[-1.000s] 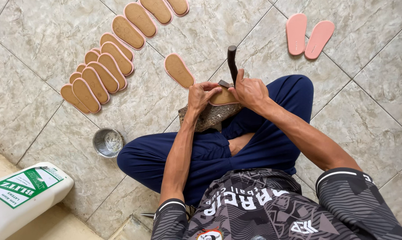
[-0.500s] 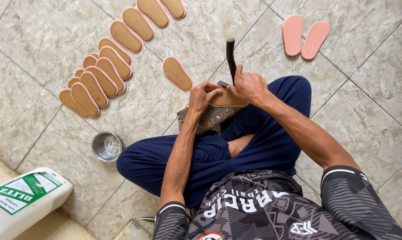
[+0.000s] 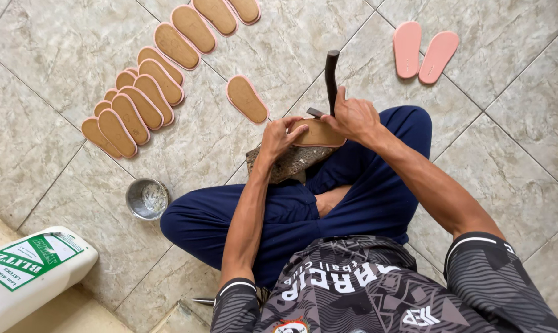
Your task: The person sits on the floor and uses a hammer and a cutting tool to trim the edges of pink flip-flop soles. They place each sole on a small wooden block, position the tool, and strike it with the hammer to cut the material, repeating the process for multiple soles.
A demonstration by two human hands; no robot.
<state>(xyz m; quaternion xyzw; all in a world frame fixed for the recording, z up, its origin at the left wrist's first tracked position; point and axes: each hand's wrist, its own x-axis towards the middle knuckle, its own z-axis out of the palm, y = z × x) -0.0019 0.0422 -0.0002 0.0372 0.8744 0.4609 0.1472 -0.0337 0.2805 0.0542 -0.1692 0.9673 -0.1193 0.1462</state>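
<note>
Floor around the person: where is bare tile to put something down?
Bare tile lies between the single sole and the pink pair, and right of the right hand. Crowded: the sole rows upper left; the metal bowl and white jug lower left.

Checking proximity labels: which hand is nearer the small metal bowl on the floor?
Left. The left hand grips the near end of the sole, up and right of the metal bowl. The right hand, holding the hammer, lies farther off, beyond the sole.
</note>
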